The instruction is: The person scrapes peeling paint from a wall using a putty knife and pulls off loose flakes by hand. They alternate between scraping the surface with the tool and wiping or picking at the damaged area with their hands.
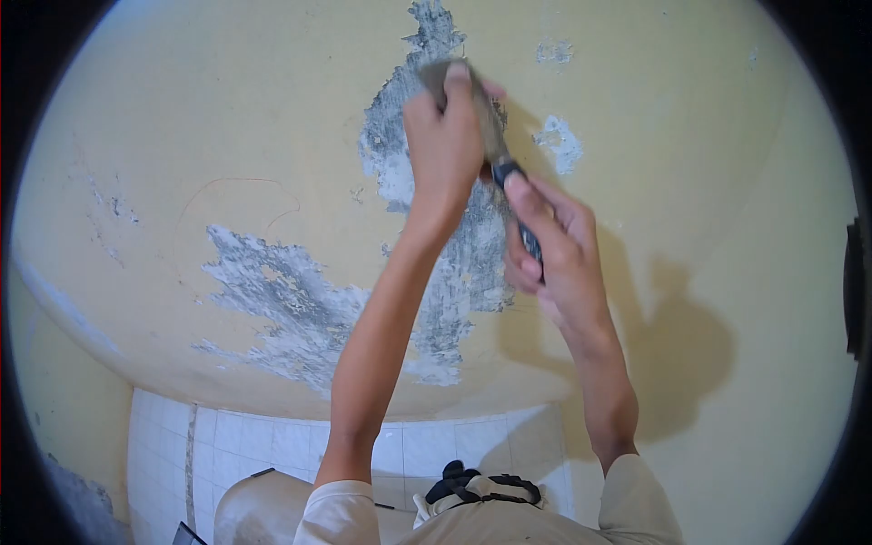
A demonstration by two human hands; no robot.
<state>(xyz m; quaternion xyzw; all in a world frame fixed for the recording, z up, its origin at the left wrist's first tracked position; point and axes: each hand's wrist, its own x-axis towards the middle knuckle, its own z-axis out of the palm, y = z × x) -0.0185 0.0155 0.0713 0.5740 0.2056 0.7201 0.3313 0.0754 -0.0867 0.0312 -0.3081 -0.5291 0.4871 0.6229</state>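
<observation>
A paint scraper (493, 138) with a metal blade and a dark handle lies tilted against the yellow wall (654, 136). My right hand (561, 238) is wrapped round its handle, thumb along the top. Higher up, my left hand (445, 132) grips the blade end, its thumb pressed on the metal near the wide edge. The fingers of that hand are mostly hidden behind the blade. Around both hands the paint is gone in a large ragged grey-white patch (463, 272), and the blade's wide edge is at the upper part of this patch.
Smaller bare spots, such as a white chip (559, 143), mark the wall at right. Another scraped area (272, 282) spreads at lower left. White floor tiles (245, 436) and a rounded beige object (259, 509) show below. A dark object (852, 289) sits at the right edge.
</observation>
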